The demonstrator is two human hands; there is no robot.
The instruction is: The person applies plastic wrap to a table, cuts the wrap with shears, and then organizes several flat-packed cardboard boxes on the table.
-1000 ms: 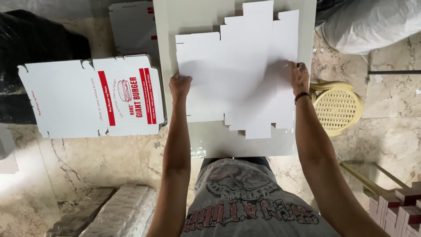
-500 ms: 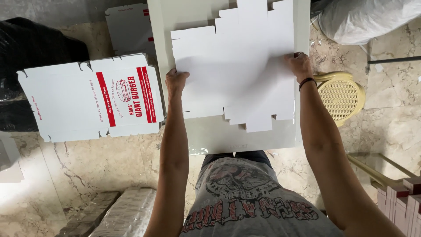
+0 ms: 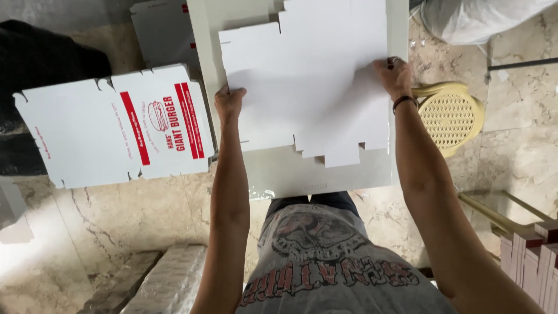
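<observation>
A flat white die-cut box blank [image 3: 308, 87] is held over a pale table [image 3: 325, 174], w/ both hands gripping its side edges. The left hand [image 3: 229, 103] is closed on the blank's left edge, fingers curled under, thumb on top. The right hand [image 3: 395, 75] is pinched on the right edge, fingers spread over the card; a ring and a dark wristband [image 3: 402, 102] are seen on that arm.

Vs. 0.5 s ago: the blank has been carried slightly up and away from the body, approx. the same orientation kept; both grips unchanged. Vs. 1 s ago, more of the table's near edge is left uncovered.

A printed red-and-white box blank [image 3: 116, 125] lies flat to the left, unmoved. A yellow woven stool [image 3: 453, 116] stands just right of the table.
</observation>
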